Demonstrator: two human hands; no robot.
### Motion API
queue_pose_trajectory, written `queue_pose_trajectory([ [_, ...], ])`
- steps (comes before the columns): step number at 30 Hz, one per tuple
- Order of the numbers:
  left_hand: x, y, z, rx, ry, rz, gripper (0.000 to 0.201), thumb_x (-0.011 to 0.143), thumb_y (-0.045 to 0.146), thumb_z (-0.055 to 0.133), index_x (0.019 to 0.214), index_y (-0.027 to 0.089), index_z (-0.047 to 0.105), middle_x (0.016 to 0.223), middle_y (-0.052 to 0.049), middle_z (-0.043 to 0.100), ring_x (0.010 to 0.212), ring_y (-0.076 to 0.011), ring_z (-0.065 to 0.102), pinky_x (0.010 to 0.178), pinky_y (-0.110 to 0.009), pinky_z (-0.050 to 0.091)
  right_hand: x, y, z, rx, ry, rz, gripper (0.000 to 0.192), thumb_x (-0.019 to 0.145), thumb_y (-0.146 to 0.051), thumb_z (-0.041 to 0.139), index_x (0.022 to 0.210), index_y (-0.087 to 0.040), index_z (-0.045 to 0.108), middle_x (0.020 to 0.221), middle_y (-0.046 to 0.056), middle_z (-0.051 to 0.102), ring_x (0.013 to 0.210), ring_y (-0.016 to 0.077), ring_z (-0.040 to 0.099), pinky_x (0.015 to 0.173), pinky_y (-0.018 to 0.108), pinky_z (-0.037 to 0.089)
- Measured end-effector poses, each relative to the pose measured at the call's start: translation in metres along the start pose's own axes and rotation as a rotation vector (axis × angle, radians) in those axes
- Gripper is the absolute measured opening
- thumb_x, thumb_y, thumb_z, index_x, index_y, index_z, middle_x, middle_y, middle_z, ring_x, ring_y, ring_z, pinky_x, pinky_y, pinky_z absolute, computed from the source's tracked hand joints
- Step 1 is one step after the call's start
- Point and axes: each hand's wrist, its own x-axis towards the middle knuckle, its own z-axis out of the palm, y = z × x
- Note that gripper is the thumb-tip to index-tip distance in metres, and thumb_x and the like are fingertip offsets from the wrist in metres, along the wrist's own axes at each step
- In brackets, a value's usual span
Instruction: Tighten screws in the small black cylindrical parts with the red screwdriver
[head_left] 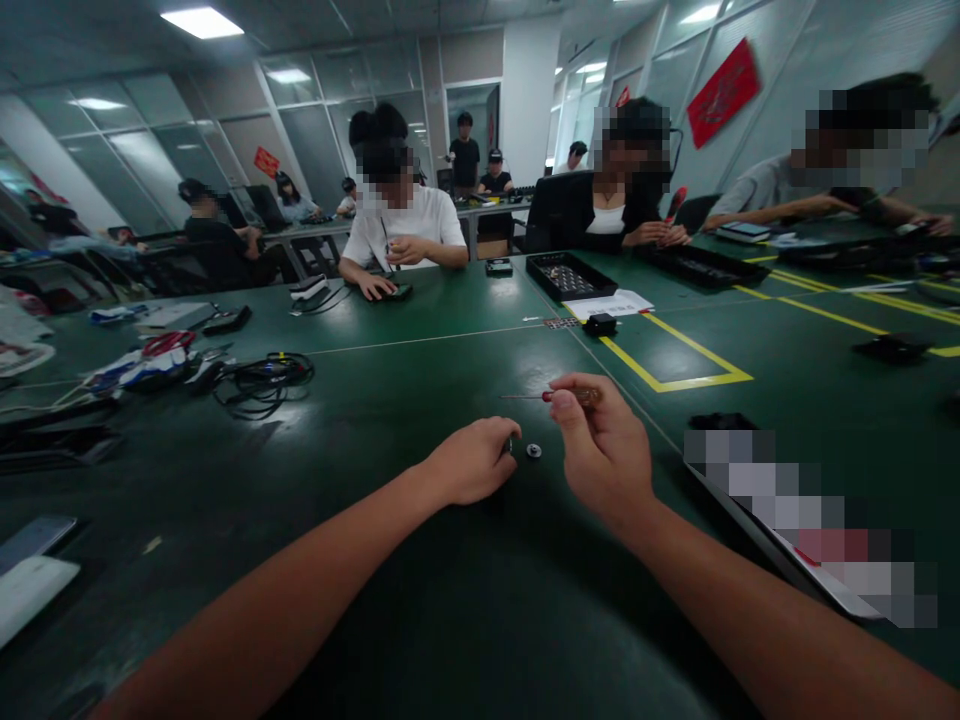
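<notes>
My right hand (604,445) is closed around the handle of a small screwdriver (551,396). Its thin metal shaft points left, above the table. My left hand (476,460) rests low over the green table (420,580), fingers curled round a small item whose edge barely shows at the fingertips; the rest is hidden. On the tabletop between both hands lies a small round metallic part (533,451) with a dark centre, apart from the fingers and below the screwdriver tip.
Coiled black cables (266,383) lie to the left. Ahead are a small black block (600,324), a black tray of small parts (568,275) and yellow tape (701,383). A blurred-out flat item (795,530) lies right of my arm. Several people sit across the table.
</notes>
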Motion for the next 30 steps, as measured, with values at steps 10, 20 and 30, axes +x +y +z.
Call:
queue_pose_trajectory([
  [10,0.040,0.012,0.008,0.201,-0.174,0.015,0.020,0.093,0.038,0.062,0.102,0.023,0.072,0.098,-0.010,0.073,0.089,-0.0291,0.070,0.073,-0.036,0.051,0.000,-0.003,-0.001,-0.032,-0.038,-0.009,0.013,0.101,-0.033,0.055,0.104,-0.025,0.064,0.085,0.001,0.071,0.077,0.0191,0.069,0.071,0.035,0.051],
  [20,0.017,-0.004,0.002,-0.113,0.001,-0.064,0.022,0.091,0.036,0.064,0.110,0.023,0.068,0.092,-0.004,0.073,0.079,-0.0210,0.066,0.068,-0.031,0.045,0.000,-0.006,-0.003,-0.009,-0.004,-0.012,0.012,0.101,-0.032,0.056,0.104,-0.025,0.065,0.087,0.001,0.072,0.076,0.0188,0.068,0.071,0.035,0.052],
  [30,-0.033,-0.065,-0.042,-0.816,0.308,-0.443,0.031,0.090,0.040,0.063,0.111,0.017,0.068,0.096,-0.006,0.068,0.067,-0.0131,0.057,0.055,-0.024,0.039,-0.002,-0.011,-0.004,0.008,-0.013,-0.017,0.013,0.102,-0.033,0.056,0.105,-0.025,0.065,0.083,0.000,0.069,0.076,0.0187,0.067,0.070,0.034,0.051],
])
